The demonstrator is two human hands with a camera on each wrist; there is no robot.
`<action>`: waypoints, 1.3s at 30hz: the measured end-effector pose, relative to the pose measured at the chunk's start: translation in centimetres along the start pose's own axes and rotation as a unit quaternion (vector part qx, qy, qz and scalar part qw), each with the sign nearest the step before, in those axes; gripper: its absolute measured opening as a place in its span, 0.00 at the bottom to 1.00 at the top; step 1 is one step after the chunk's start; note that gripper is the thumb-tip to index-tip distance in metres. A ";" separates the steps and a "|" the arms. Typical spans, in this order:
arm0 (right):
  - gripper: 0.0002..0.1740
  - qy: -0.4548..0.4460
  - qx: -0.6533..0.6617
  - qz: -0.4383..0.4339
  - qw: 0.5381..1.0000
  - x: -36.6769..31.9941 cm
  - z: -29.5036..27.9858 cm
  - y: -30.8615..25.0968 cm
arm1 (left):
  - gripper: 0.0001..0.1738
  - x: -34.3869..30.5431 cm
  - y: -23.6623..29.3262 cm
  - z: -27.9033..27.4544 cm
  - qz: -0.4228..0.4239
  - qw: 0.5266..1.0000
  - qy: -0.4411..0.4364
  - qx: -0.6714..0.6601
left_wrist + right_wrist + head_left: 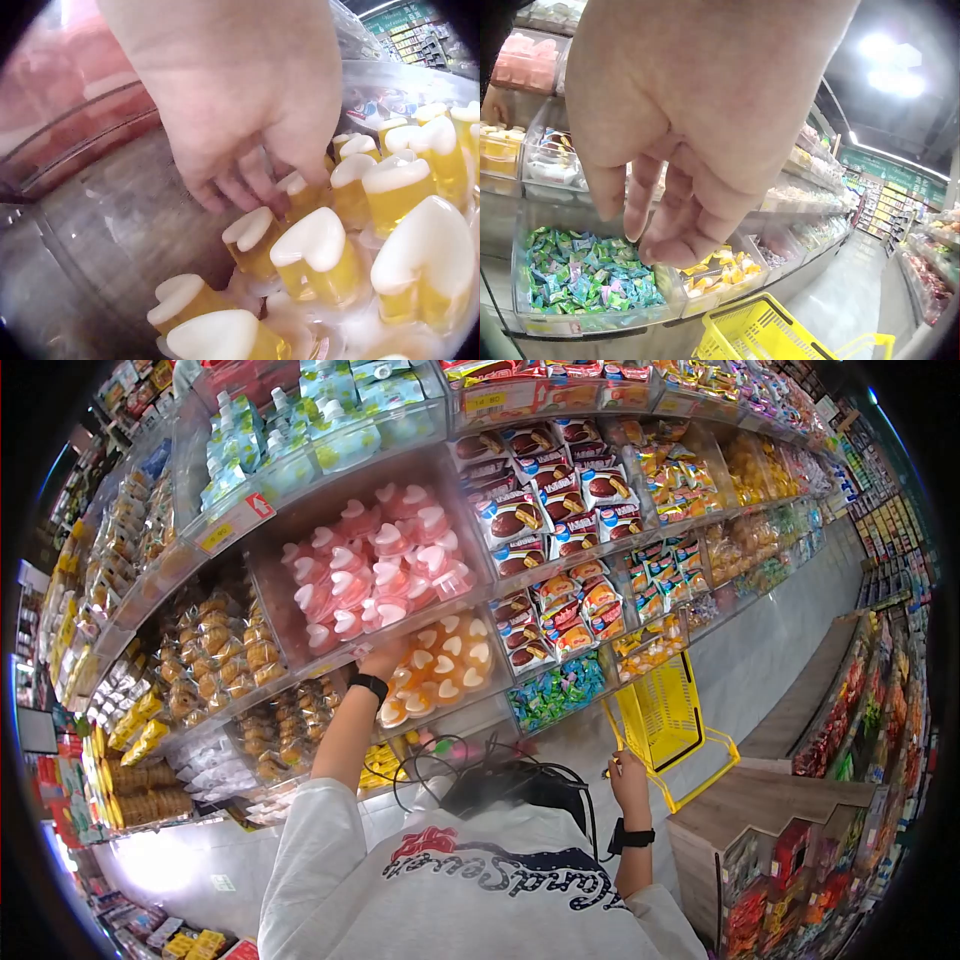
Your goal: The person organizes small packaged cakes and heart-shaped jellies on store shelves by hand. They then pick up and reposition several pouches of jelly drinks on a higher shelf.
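Observation:
My left hand reaches into a clear lower bin of amber jelly cups with white heart-shaped tops. In the left wrist view, the fingers of my left hand curl down at the near edge of the cups, thumb and fingertips on either side of one amber jelly cup. More heart-topped cups stand around it. My right hand hangs with loosely curled fingers and nothing visible between them. Close by it in the head view is a yellow shopping basket.
Pink heart jelly cups fill the bin above my left hand. Wrapped candies lie in a bin beyond my right hand. Packaged cakes fill shelves ahead. A wooden display stand rises at the right, beside the aisle floor.

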State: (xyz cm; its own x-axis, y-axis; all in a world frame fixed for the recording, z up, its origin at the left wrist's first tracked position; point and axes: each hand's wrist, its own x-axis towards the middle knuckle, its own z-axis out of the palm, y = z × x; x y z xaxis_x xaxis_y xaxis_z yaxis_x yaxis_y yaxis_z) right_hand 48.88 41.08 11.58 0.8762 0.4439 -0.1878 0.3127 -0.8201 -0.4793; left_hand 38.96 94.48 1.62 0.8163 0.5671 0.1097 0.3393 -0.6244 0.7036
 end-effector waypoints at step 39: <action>0.13 -0.082 -0.028 -0.210 0.974 8.1 -0.9 -9.3 | 0.09 -11.0 13.5 -10.1 0.033 0.992 -0.036 0.115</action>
State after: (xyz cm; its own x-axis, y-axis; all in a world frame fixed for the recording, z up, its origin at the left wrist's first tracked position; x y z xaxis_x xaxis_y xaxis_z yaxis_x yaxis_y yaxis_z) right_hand 53.44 51.99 15.28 0.5983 0.7920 -0.1214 0.6545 -0.5705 -0.4961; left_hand 29.86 85.25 17.01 0.8689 0.4860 0.0936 0.3745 -0.7694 0.5175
